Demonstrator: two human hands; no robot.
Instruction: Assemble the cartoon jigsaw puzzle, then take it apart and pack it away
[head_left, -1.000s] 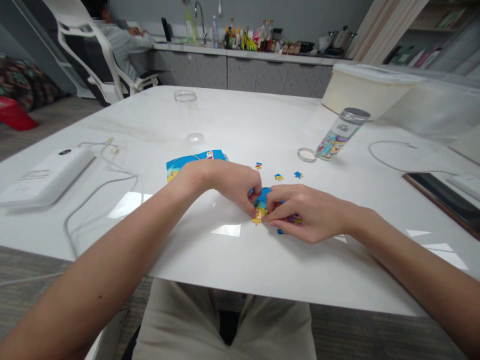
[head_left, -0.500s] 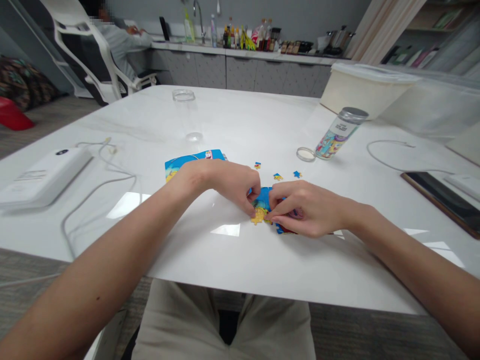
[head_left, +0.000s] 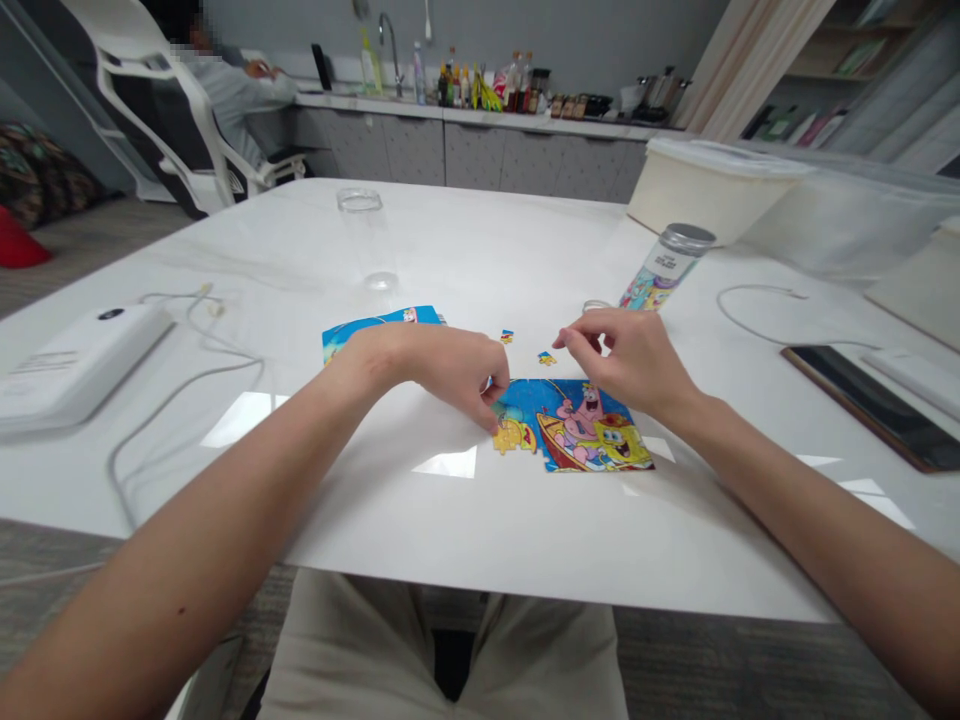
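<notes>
From my remote seat I've got the jigsaw (head_left: pixel 592 425) just right of centre frame, the left hand (head_left: pixel 465 372) curled at its ragged left edge, though I can't tell if those fingertips are pinching a piece or only steadying it. The right hand (head_left: pixel 634 352) is above it, fingers loosely bent, tips near a loose piece (head_left: pixel 546 358), can't tell if they meet. I'd go light with the left so the joins don't buckle, then square up tabs before pressing flat.
</notes>
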